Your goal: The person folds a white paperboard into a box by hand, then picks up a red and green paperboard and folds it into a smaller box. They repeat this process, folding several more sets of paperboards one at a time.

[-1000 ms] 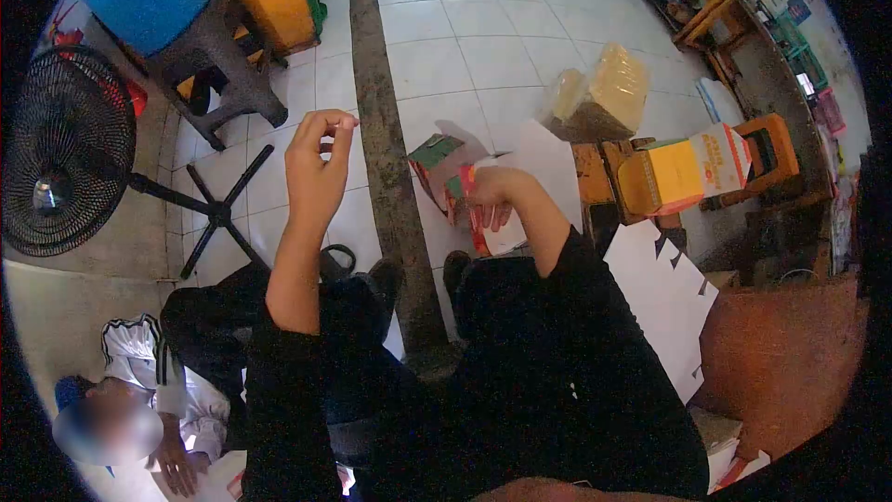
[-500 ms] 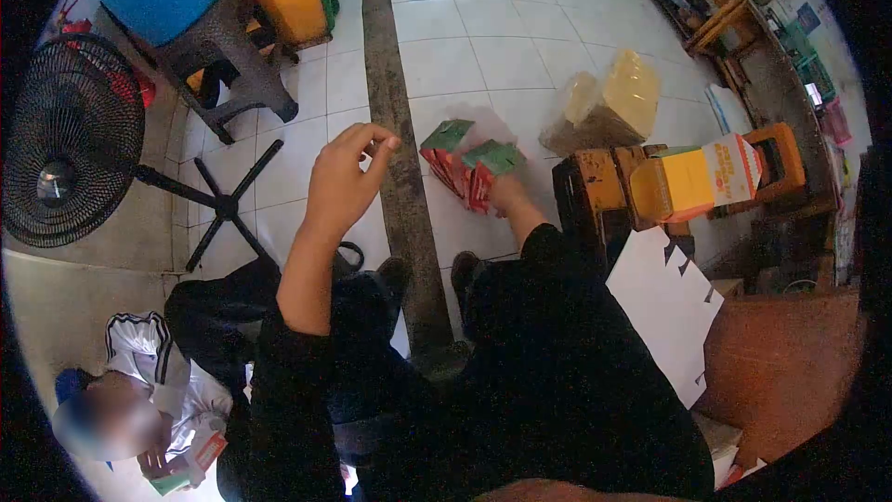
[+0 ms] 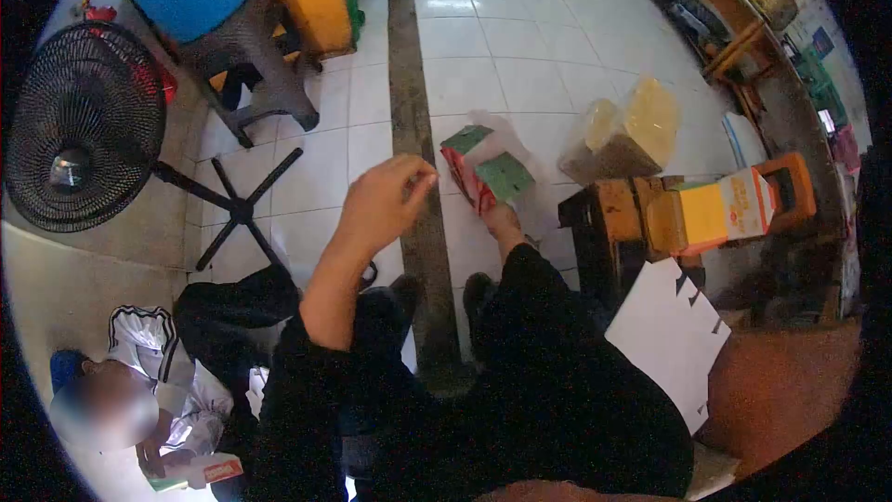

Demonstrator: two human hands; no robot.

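Note:
In the head view my right hand (image 3: 503,221) grips the lower end of a bundle of red-and-green cartons (image 3: 500,173), low over the tiles. Thin clear plastic (image 3: 509,135) shows around the bundle. My left hand (image 3: 386,200) is raised to the left of it, thumb and fingers curled together in a pinch, apart from the cartons; nothing shows between the fingertips.
Right of the bundle sit plastic-wrapped yellowish blocks (image 3: 641,125) and a wooden stool (image 3: 609,214) near a yellow-and-white box (image 3: 711,214). White card (image 3: 671,339) lies below. A black fan (image 3: 84,130) stands left; another person (image 3: 167,372) holds a carton (image 3: 209,469) at lower left.
The view has shifted, so the surroundings sit lower and farther right. The left thumb and fingers have drawn closer together. The cartons have turned slightly, showing more green. The other person's carton has tilted.

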